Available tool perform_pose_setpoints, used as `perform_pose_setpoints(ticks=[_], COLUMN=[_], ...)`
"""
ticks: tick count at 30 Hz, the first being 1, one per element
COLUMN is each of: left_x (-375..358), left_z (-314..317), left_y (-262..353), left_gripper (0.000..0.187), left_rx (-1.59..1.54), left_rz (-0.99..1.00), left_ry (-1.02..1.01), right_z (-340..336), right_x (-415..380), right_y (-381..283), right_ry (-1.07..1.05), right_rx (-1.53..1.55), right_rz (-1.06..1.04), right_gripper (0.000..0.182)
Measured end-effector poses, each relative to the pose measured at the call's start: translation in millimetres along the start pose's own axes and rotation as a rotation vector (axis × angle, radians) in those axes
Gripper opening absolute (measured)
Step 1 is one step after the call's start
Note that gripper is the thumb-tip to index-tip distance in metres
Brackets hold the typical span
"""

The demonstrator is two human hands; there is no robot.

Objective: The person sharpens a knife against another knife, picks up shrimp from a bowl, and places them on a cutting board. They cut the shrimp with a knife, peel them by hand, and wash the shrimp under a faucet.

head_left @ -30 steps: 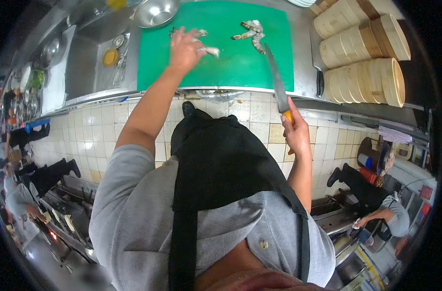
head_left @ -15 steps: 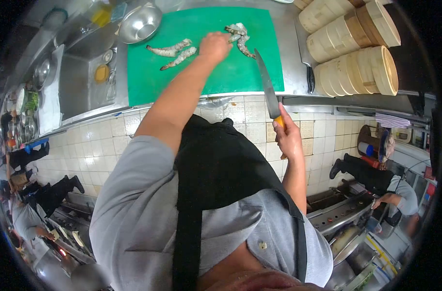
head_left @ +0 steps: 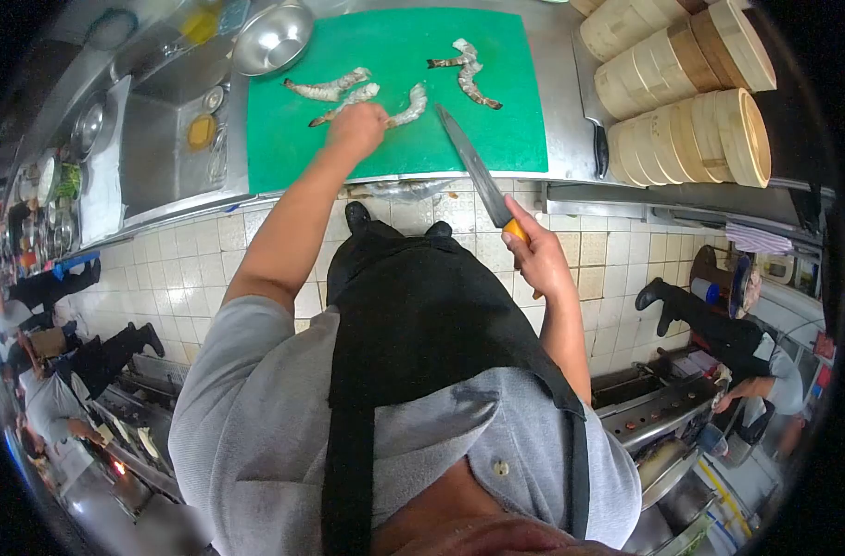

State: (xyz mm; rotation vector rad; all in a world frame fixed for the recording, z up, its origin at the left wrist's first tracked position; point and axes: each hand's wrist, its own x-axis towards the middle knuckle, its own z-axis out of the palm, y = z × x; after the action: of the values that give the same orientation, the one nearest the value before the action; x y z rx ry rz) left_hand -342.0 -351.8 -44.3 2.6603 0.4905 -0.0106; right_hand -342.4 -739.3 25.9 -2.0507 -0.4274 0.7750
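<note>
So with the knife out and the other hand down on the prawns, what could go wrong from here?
The knife, gripped in the right hand, points its tip toward the left hand, which rests on a prawn on the green board; a slip could nick the fingers. Wet prawns may also slide under that hand. The board sits near the counter edge, so a hard push might shift it.

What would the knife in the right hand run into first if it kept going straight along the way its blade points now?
From the right hand, the knife points up-left across the green cutting board. First in that line is probably the prawn beside the left hand, though blade height is unclear.
</note>
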Motion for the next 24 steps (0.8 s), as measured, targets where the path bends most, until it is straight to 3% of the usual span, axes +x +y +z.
perform_pose_setpoints(ticks=[2, 5, 8, 14, 17, 20, 24], left_x=[-14.4, -20.8, -0.6, 32.0, 39.5, 39.8, 47.3], left_z=[-13.9, -27.5, -21.4, -10.5, -2.4, -12.7, 0.0], left_y=[-2.1, 11.4, 27.9, 39.6, 32.2, 39.2, 24.5], left_gripper=[0.023, 0.031, 0.035, 0.028, 0.027, 0.029, 0.031], left_rx=[-0.01, 0.137, -0.06, -0.138, -0.068, -0.149, -0.109], left_rz=[-0.075, 0.118, 0.056, -0.073, 0.022, -0.09, -0.009], left_ry=[-0.042, 0.066, 0.012, -0.102, -0.066, -0.178, -0.129], right_z=[1.1, -0.1, 1.0, 5.5, 8.3, 7.6, 7.5], right_x=[11.5, 23.9, 29.0, 29.9, 31.2, 31.4, 37.9], right_y=[-3.4, -12.9, -9.7, 9.9, 17.5, 14.4, 19.8], right_ry=[-0.025, -0.082, -0.124, -0.175, -0.181, -0.191, -0.209], right_rx=[-0.008, 0.019, 0.114, 0.348, 0.408, 0.403, 0.411], right_rz=[-0.019, 0.041, 0.094, 0.141, 0.153, 0.173, 0.163], right_gripper=[0.061, 0.06, 0.062, 0.062, 0.062, 0.062, 0.063])
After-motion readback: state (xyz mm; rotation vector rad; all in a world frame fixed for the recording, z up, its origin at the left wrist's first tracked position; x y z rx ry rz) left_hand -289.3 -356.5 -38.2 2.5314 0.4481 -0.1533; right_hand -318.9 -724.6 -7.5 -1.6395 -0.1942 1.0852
